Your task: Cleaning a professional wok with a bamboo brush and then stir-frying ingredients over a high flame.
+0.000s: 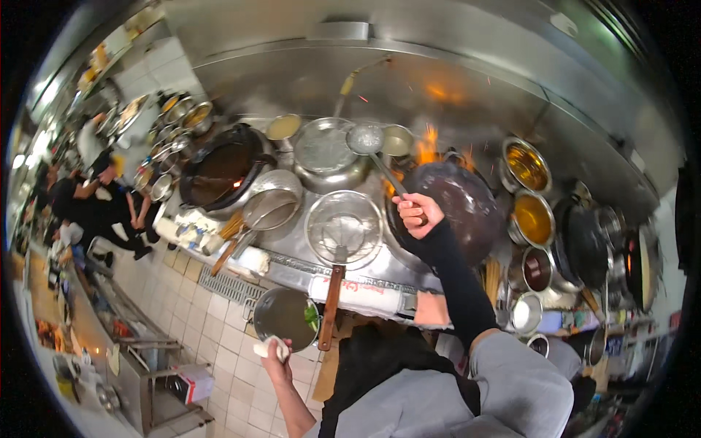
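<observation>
My right hand (419, 215), below a black sleeve, grips the handle of a metal ladle (366, 139). The ladle's bowl is over or near a large lidded steel pot (328, 150). Just beyond that hand, a dark wok (460, 208) sits over a burner with tall orange flames (429, 145). My left hand (276, 358) is low at the left, closed on a white cloth (268, 349) against the rim of a steel pot (279, 315) that has green leaves inside. A wire strainer with a wooden handle (332, 306) rests on a round bowl at the counter's front.
At left are a second wok with dark liquid (219, 169) and a perforated strainer (271, 202). Bowls of yellow liquid (531, 219) stand at right beside a container of bamboo sticks (491, 282). Several people in dark clothes (104, 202) are at far left.
</observation>
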Tool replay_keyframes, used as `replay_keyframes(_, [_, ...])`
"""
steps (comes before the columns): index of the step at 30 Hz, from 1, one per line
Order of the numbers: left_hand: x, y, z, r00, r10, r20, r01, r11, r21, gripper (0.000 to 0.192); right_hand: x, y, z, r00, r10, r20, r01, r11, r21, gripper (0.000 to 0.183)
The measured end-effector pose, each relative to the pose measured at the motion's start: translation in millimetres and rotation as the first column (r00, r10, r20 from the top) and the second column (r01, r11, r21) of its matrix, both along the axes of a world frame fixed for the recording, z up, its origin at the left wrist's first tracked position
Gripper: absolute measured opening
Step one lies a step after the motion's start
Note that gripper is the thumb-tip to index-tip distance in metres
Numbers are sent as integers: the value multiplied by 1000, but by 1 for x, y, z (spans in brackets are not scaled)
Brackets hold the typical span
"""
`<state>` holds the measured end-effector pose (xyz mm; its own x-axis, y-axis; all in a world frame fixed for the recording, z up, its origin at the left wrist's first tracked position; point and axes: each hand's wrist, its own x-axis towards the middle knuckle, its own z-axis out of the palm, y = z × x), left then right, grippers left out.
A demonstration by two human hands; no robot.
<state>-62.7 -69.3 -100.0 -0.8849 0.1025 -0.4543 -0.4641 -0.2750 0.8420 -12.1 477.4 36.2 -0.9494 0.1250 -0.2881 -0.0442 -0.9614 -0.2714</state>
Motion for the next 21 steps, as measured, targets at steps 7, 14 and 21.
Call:
replay_keyframes(7, [-43,131,59,958,-287,-5,277,917,288,44,142,-2,59,950,-101,296,48,982,183,14])
replay_keyframes(14, [32,286,101,575,-815,70,590,472,655,62,196,-39,7,836,-224,500,80,953,293,23])
replay_keyframes(21, [117,352,133,460,-844,277,403,476,782,70,266,-84,-79,617,-593,518,-379,354,855,44])
